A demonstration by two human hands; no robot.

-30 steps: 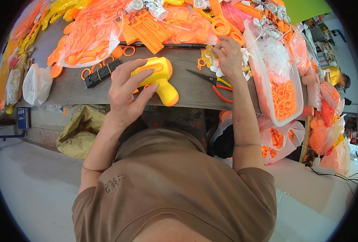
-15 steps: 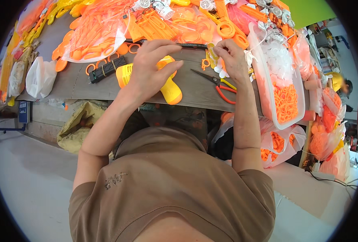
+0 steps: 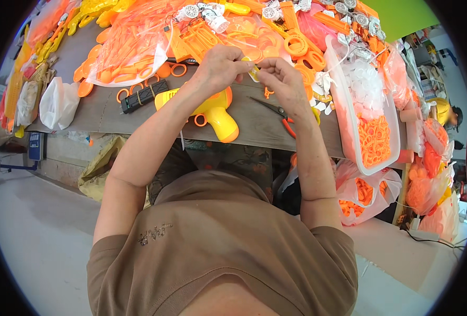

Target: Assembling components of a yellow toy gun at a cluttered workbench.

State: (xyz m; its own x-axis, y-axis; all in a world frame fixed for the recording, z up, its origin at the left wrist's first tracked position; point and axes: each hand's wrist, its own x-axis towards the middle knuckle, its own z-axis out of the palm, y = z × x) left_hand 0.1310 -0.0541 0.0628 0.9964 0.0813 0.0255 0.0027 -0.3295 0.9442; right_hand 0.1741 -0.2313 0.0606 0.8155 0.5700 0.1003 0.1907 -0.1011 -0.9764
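Note:
My left hand (image 3: 218, 67) and my right hand (image 3: 285, 83) meet over the far half of the table, fingers pinched together. Between their fingertips is a small flat yellow-and-white piece (image 3: 253, 72), too small to name surely. Below my left wrist lies a yellow toy gun body (image 3: 220, 118) with orange edging and an orange ring (image 3: 201, 120) against it. Scissors (image 3: 278, 111) with dark blades and red-and-yellow handles lie beneath my right forearm, which partly hides them. A dark, banded bundle of black parts (image 3: 145, 97) rests left of the gun body.
Bagged orange plastic parts (image 3: 131, 45) cover the back of the table. White motor-like pieces with wires (image 3: 212, 18) lie among them. At right stands a clear bin (image 3: 349, 126) of small orange rings and white pieces. A white bag (image 3: 58, 102) sits at left; another person (image 3: 443, 110) is at far right.
My right hand has come left and my left hand right, so they now meet at the yellow-and-white piece. My left fingers, spread before, are now pinched. The gun body shows more openly.

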